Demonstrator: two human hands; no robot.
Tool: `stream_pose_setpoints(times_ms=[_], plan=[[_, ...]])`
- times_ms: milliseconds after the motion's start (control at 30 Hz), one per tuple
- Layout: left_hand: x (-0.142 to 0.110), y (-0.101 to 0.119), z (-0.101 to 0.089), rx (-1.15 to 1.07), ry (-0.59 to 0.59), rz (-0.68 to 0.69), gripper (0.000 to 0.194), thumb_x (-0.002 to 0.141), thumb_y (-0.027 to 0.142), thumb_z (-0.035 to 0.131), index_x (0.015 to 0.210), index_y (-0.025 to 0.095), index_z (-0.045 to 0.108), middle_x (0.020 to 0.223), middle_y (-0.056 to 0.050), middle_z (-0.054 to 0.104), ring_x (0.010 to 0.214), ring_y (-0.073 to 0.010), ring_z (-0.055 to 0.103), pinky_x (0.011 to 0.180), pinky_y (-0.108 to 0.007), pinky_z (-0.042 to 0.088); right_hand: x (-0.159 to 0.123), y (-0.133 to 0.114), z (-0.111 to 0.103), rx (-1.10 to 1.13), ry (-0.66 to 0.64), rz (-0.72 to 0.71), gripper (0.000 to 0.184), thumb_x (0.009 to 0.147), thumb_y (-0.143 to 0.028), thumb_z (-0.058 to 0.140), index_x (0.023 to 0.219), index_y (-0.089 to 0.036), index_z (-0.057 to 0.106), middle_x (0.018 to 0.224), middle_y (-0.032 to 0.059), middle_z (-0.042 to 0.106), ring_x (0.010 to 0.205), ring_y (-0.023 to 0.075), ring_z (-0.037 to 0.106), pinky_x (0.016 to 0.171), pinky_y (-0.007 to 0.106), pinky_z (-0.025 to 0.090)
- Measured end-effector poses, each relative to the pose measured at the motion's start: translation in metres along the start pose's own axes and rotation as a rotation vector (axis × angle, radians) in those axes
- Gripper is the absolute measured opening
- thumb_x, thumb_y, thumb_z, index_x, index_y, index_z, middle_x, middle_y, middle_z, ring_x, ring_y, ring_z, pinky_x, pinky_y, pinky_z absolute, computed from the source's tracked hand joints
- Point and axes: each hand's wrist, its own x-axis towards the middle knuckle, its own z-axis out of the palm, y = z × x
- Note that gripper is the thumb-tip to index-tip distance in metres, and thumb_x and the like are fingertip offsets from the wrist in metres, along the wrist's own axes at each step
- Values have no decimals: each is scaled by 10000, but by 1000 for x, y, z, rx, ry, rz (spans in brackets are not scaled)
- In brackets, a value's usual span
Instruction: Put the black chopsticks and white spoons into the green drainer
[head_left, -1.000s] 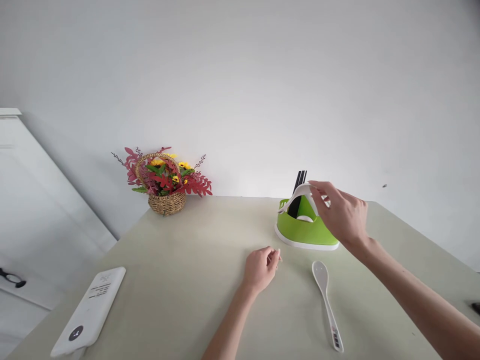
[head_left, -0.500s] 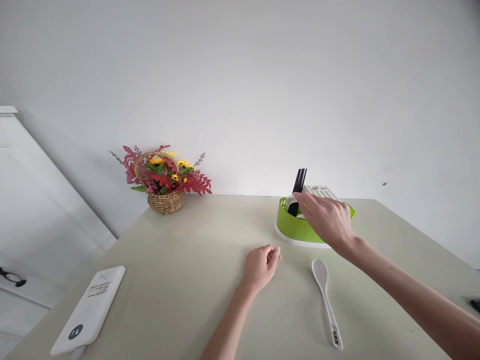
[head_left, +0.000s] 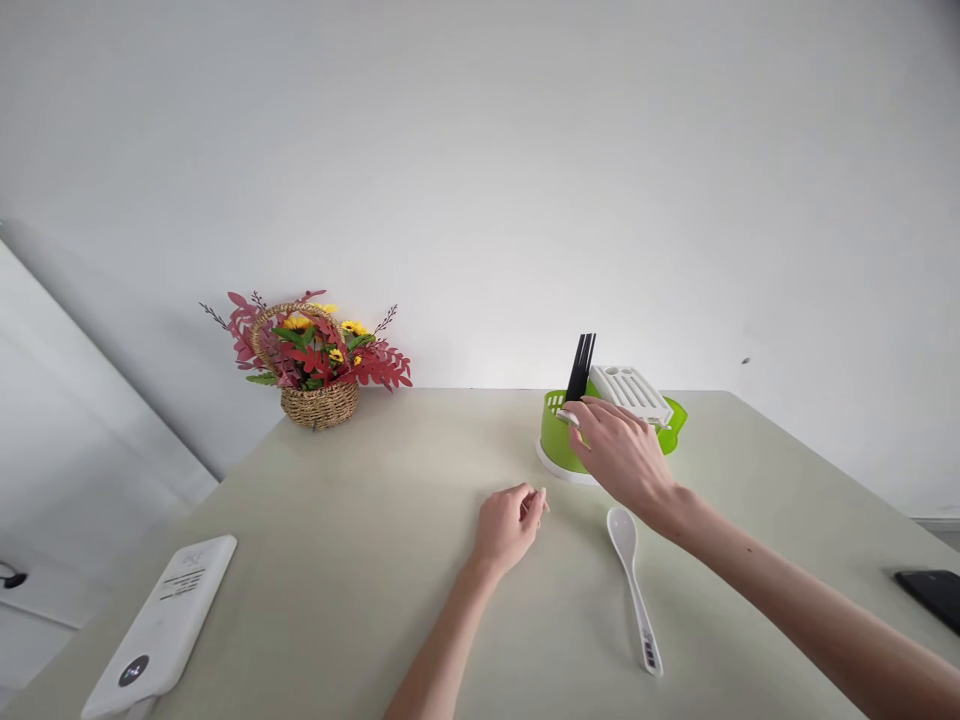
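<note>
My right hand [head_left: 619, 445] is over the front of a green cutlery holder [head_left: 556, 437], its fingers pinched together. A small white piece [head_left: 568, 417] shows at the fingertips; it looks like part of a white utensil, and the rest is hidden by the hand. Black chopsticks [head_left: 580, 365] stand upright in the holder, behind the fingers. On the table in front lies a white spoon [head_left: 631, 580], bowl pointing away from me. My left hand [head_left: 507, 530] rests on the table left of the spoon, fingers curled with nothing visible in them.
A white slotted rack [head_left: 634, 392] tops the holder's right part. At the back left stands a wicker basket [head_left: 321, 405] of artificial flowers. A white power bank [head_left: 161, 625] lies at the front left, a black phone [head_left: 934, 595] at the right edge.
My right hand has come down and toward me at the holder, uncovering more of the rack. The view has shifted slightly right. My left hand stays curled on the table.
</note>
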Motion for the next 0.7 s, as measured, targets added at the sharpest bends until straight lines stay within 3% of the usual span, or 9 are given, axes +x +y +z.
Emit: stream_pose_setpoints(times_ms=[133,267,333,433,500,633,700], plan=[[-1,1,-2,-10,1,8,444,1023,488,395,776,218,646,628,10,671,557,-127,603,595,-230,411,-20,3,-17,98,51,-7,397,972,-196,474,1362,-202,550,1240,106,719,1152,282,669,895,400,546],[-2,3,-2,8,2,-7,442,1018,492,396,771,223,645,636,4,676,564,-135,601,591,-237,411,-62,22,-33,220,112,-5,334,996,-263,470,1316,-254,566,1240,83,704,1122,264,676,923,405,540],[-3,5,-1,34,7,-25,434,1017,484,396,770,227,643,646,0,681,565,-139,597,586,-243,405,-90,35,-36,275,97,79,286,994,-302,480,1258,-283,591,1196,70,713,1017,247,710,851,379,560],[-7,8,2,110,14,-30,423,1016,463,387,769,233,643,691,-17,699,610,-156,610,606,-258,408,-137,52,-33,367,-28,261,268,988,-363,463,1212,-317,604,1172,54,704,869,214,725,609,297,557],[-10,12,5,178,25,-2,417,1016,456,388,773,233,643,718,-32,705,660,-174,622,642,-275,417,-169,59,-30,420,-95,373,275,971,-406,482,1200,-328,612,1138,50,707,821,204,724,542,271,544],[-12,23,15,232,45,18,389,1018,467,408,808,228,632,761,-41,718,689,-184,632,707,-301,436,-222,65,-22,523,-149,581,280,929,-482,534,1146,-340,638,1015,34,738,782,212,738,503,256,546],[-8,31,24,211,21,3,358,1016,492,415,901,228,628,809,-35,726,692,-180,645,734,-308,454,-237,66,-19,566,-167,645,272,911,-506,549,1097,-339,656,995,25,751,813,225,748,562,271,577]])
